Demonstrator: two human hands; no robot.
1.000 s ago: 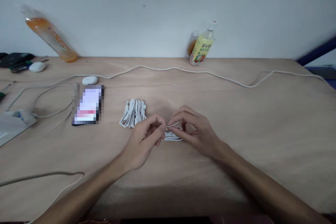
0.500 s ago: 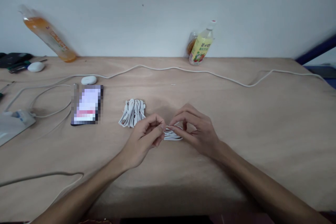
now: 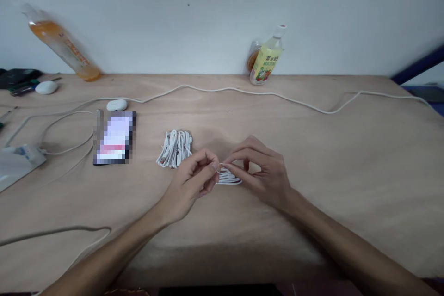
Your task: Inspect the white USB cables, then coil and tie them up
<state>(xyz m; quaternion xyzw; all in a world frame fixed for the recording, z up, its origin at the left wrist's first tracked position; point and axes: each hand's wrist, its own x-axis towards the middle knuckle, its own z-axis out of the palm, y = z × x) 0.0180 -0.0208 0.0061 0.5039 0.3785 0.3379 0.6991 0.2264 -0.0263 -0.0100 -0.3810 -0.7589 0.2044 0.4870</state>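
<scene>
Between my two hands runs a short thin white strand (image 3: 221, 165), bent in a small curve; whether it is a tie or part of a cable I cannot tell. My left hand (image 3: 196, 175) pinches one end between thumb and forefinger, its other fingers curled. From the other side, my right hand (image 3: 262, 169) pinches the strand with thumb and fingertips. Just below the fingertips a coiled white cable (image 3: 229, 177) lies on the table, partly hidden by both hands. A pile of bundled white cables (image 3: 175, 148) rests beyond my left hand.
On the wooden table (image 3: 312, 148) a phone (image 3: 116, 138) and a white earbud case (image 3: 117, 105) lie to the left. A long white cord (image 3: 249, 92) crosses the back. An orange drink bottle (image 3: 64, 48) and a yellow-labelled bottle (image 3: 267, 61) stand by the wall.
The strand between my fingertips now bows upward in a small loop, where it was flatter before. My right hand has shifted very slightly; the bundled cables stay put.
</scene>
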